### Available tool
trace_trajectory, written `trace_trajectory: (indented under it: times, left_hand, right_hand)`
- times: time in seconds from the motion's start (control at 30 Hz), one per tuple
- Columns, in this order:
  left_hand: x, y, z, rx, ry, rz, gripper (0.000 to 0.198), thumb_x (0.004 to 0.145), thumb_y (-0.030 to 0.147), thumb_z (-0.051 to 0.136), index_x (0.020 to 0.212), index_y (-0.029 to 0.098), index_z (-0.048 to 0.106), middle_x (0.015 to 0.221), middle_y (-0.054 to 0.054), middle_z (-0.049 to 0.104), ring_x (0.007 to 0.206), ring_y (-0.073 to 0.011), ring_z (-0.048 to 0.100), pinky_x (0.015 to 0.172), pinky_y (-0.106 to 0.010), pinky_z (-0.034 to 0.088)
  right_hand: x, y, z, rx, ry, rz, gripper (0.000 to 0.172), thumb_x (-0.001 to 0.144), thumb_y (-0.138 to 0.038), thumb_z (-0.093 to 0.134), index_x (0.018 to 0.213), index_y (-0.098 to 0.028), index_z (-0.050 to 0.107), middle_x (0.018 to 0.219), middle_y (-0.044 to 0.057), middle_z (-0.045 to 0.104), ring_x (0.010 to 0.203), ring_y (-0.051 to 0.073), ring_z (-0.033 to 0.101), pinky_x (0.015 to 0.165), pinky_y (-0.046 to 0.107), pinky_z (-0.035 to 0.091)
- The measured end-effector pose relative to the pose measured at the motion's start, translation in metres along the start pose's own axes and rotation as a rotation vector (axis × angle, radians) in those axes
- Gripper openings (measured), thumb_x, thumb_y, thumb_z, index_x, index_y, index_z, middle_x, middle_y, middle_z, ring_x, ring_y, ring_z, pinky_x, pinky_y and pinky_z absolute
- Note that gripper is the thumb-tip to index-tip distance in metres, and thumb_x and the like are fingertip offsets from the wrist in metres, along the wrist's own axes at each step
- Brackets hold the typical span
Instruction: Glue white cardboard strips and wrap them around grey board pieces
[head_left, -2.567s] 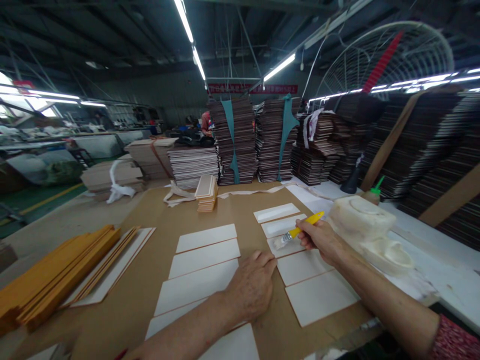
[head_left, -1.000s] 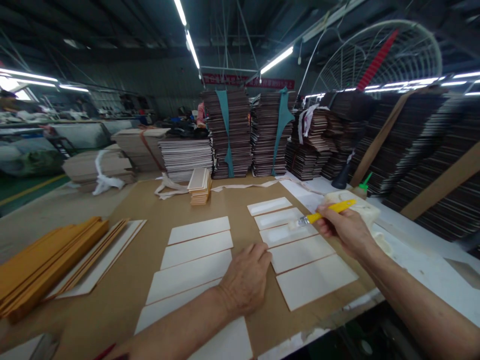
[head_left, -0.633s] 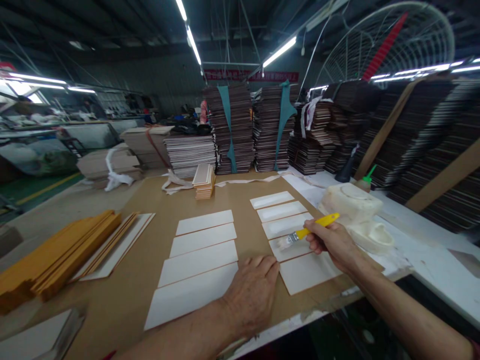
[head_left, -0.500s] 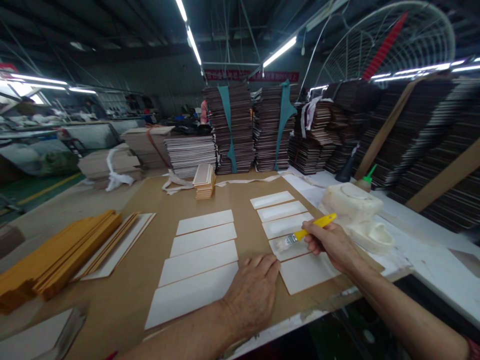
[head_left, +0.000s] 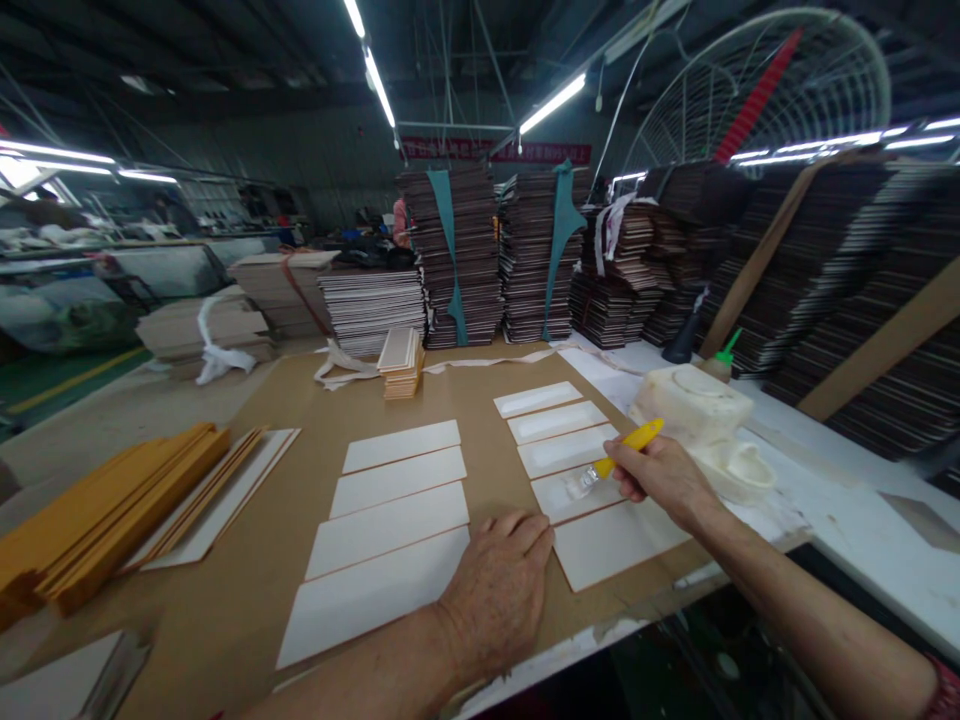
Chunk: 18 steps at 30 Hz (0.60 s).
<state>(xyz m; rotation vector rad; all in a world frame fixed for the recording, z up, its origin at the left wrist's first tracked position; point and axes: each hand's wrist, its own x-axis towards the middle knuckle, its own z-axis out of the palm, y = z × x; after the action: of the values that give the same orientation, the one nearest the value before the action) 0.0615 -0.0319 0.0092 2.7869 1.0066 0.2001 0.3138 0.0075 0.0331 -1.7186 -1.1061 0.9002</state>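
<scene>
**Brush down one card; left hand unmoved**

Since a second ago the brush (head_left: 616, 461) has come from the third card of the right column to the fourth card (head_left: 556, 498), nearer the person. The left hand (head_left: 499, 590) has kept its place.

Hands:
- The right hand (head_left: 660, 478) is closed round the yellow handle, with the bristles on the card, which shows a wet sheen.
- The left hand is open and flat, palm down on the brown sheet between the two columns, holding nothing. Its fingertips are just beside the card's near-left corner; I cannot tell whether they touch it.

Relation: the card lies ahead and to the left of the right hand, its long axis running left to right, slightly slanted. The handle runs roughly along that axis, bristles pointing left. The right hand is nearer the brushed spot, and the left hand sits at the card's left end.

Surface: the desk (head_left: 247, 580) is covered in brown sheet, with five cards in the right column, four in the left, and narrow gaps between them. A crusted white tub (head_left: 690, 405) stands just right of the right hand. Orange boards (head_left: 97, 510) lie at the far left.

Room: a workshop hall with tied stacks (head_left: 457, 250) along the far edge, strip lights, and a large fan (head_left: 750, 100) at upper right.
</scene>
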Motion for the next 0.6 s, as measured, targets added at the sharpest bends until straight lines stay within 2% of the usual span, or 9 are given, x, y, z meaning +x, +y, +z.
trace_trajectory:
  times: [0.2, 0.37, 0.6]
  left_hand:
    - [-0.001, -0.002, 0.004, -0.017, 0.006, -0.001, 0.048, 0.094, 0.018, 0.043, 0.140, 0.011, 0.053, 0.144, -0.011, 0.057, 0.123, -0.0319, 0.049, 0.105, -0.053, 0.040]
    - [-0.001, -0.004, 0.007, -0.018, 0.015, 0.000, 0.049, 0.094, 0.018, 0.044, 0.141, 0.011, 0.053, 0.145, -0.011, 0.056, 0.126, -0.0321, 0.047, 0.107, -0.052, 0.039]
    - [-0.002, -0.004, 0.006, -0.026, 0.015, 0.002, 0.048, 0.093, 0.017, 0.045, 0.140, 0.010, 0.054, 0.143, -0.012, 0.057, 0.125, -0.0311, 0.047, 0.108, -0.049, 0.039]
  right_hand:
    - [0.007, -0.004, -0.029, -0.226, 0.086, -0.013, 0.029, 0.089, -0.034, 0.061, 0.065, -0.018, 0.063, 0.052, 0.001, 0.064, 0.042, 0.013, 0.058, 0.043, 0.023, 0.047]
    - [0.008, -0.008, -0.052, -0.469, 0.133, -0.036, 0.044, 0.094, -0.034, 0.059, 0.052, -0.019, 0.059, 0.041, -0.003, 0.056, 0.041, 0.012, 0.055, 0.052, 0.025, 0.045]
    - [0.013, -0.004, -0.066, -0.663, 0.196, -0.028, 0.049, 0.097, -0.039, 0.059, 0.052, -0.020, 0.058, 0.043, -0.004, 0.056, 0.047, 0.014, 0.057, 0.059, 0.028, 0.044]
